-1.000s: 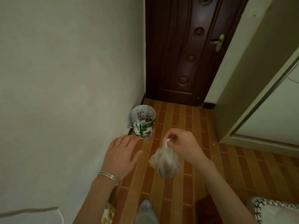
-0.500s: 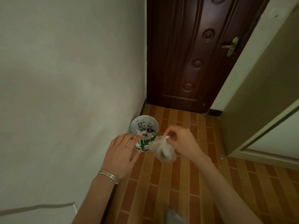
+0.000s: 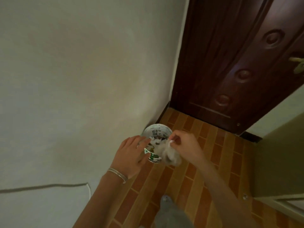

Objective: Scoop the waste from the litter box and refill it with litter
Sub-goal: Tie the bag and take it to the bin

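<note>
A small round bin (image 3: 157, 131), white with green print, stands on the floor against the left wall; rubbish fills it. My right hand (image 3: 185, 146) pinches the knotted top of a small translucent plastic bag (image 3: 171, 156) of waste, which hangs against the bin's near right rim. My left hand (image 3: 131, 155), a silver bangle on its wrist, hovers with fingers spread at the bin's left rim, fingertips over the edge. No litter box or scoop is in sight.
A dark wooden door (image 3: 238, 63) with a brass handle (image 3: 298, 65) closes the corridor ahead. The plain wall (image 3: 74, 79) runs along the left, a pale door frame (image 3: 279, 162) on the right. My grey-clad foot (image 3: 167, 204) stands on the brown tiled floor (image 3: 189, 186).
I have stepped closer to the bin. My right hand carried the bag forward from mid-air to the bin's rim, and my left hand reached the bin's left edge.
</note>
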`<action>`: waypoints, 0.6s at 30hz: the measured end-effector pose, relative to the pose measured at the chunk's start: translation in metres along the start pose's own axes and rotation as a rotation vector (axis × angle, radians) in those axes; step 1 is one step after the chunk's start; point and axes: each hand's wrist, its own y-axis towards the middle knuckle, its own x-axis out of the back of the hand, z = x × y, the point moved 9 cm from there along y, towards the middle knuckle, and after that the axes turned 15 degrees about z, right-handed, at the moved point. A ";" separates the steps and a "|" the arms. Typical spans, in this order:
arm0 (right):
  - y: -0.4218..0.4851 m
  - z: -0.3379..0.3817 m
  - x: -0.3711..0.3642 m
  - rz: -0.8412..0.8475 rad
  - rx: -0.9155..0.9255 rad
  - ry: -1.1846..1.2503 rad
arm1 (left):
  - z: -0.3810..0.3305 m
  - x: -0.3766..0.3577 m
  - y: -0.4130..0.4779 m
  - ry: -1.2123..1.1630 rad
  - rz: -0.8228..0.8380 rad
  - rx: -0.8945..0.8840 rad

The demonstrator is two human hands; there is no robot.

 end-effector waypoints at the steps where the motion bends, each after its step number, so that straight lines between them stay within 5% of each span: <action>1: 0.018 -0.007 0.007 0.020 0.011 0.002 | 0.004 -0.003 0.016 -0.007 0.001 0.031; 18: 0.249 -0.142 -0.015 0.102 -0.106 0.142 | 0.089 -0.134 0.194 -0.133 0.169 0.237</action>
